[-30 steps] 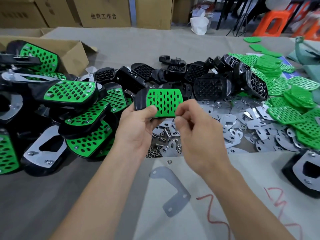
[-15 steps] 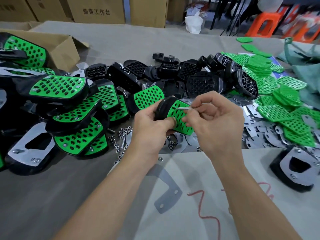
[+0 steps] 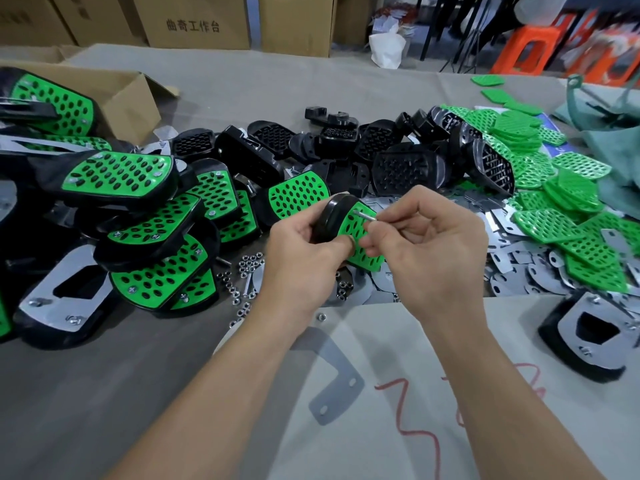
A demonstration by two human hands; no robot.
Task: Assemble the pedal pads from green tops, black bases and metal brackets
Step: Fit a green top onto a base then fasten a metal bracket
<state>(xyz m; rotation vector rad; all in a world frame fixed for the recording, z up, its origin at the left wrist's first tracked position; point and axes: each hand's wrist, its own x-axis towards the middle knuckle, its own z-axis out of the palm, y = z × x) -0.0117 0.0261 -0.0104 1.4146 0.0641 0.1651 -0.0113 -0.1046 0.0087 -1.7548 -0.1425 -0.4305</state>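
Lying nearest on the grey table (image 3: pixel 86 393) is a pale sheet (image 3: pixel 398 341) marked with a red scribble, and on it rests a lone bracket (image 3: pixel 334 386). Above it the left hand (image 3: pixel 304 261) grips a pedal pad (image 3: pixel 360 237), fingers curled round its black rim, green face turned toward the right hand (image 3: pixel 440 251); the pad is held clear of the table. The right hand pinches a screw (image 3: pixel 367 217) whose tip meets a hole in the green face. Loose nuts (image 3: pixel 242 271) lie scattered beneath the hands. Assembled pads (image 3: pixel 145 220) pile up at left, green tops (image 3: pixel 561 206) and metal brackets (image 3: pixel 519 268) at right, black bases (image 3: pixel 398 164) farther back between them. An open cardboard box (image 3: pixel 131 98) sits at far left, its inside hidden. Closed cartons (image 3: pixel 194 26), a white bag (image 3: pixel 386 50) and orange stools (image 3: pixel 519 46) stand beyond the table.
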